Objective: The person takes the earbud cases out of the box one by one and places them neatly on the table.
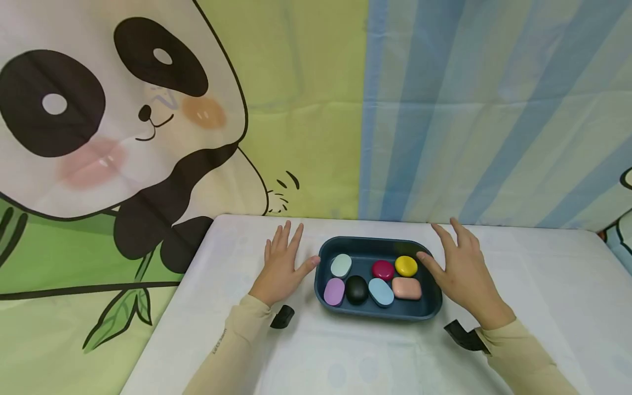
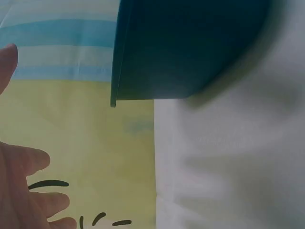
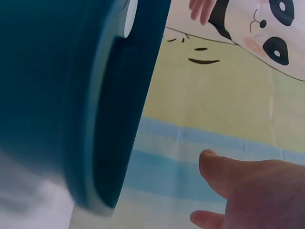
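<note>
A dark blue tray [image 1: 365,248] lies on the white table, holding several smooth rounded pieces. Its back row has a pale mint oval [image 1: 341,265], a crimson piece [image 1: 383,270] and a yellow round [image 1: 406,266]. In front lie a purple oval [image 1: 334,292], a black round [image 1: 356,289], a light blue oval [image 1: 381,292] and a pink rounded rectangle [image 1: 407,288]. My left hand [image 1: 282,269] is spread at the tray's left end, thumb near the rim. Beside the right end is my right hand [image 1: 463,272], fingers extended, thumb by the rim. Neither hand holds anything.
The white tablecloth [image 1: 345,356] extends around the tray. Behind the table hangs a printed curtain [image 1: 306,109] with a panda and blue stripes. A black strap [image 1: 282,317] hangs at the left wrist, another black strap [image 1: 466,336] at the right.
</note>
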`<state>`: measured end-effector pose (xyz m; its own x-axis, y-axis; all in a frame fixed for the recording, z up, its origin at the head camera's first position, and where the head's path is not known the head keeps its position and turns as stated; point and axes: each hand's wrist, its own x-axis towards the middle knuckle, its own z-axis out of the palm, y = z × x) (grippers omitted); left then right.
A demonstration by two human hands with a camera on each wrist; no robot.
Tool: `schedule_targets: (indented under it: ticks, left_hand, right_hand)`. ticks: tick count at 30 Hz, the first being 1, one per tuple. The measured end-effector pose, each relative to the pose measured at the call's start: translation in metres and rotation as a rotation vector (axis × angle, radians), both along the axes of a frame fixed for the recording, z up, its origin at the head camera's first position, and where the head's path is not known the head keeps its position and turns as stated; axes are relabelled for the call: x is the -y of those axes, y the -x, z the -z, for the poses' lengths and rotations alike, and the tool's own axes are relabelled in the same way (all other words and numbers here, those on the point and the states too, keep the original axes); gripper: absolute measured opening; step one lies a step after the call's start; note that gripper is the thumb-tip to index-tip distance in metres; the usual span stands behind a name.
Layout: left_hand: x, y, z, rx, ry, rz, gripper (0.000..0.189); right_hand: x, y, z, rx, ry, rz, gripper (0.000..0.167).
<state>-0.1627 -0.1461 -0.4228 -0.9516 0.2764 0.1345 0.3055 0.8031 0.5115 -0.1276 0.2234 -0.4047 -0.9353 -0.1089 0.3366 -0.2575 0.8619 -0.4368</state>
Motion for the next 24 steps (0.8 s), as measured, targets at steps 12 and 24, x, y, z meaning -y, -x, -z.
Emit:
schedule_targets:
  ticks: [12, 24]
  left_hand:
    - [-0.027, -0.011, 0.018, 0.020, -0.075, 0.065, 0.089]
    - [-0.043, -0.018, 0.026, 0.034, -0.122, 0.069, 0.093]
  right_hand:
    - [0.026, -0.007, 0.002, 0.065, 0.010, -0.106, 0.071]
    - [0.046, -0.011, 0.008, 0.136, 0.072, -0.139, 0.070]
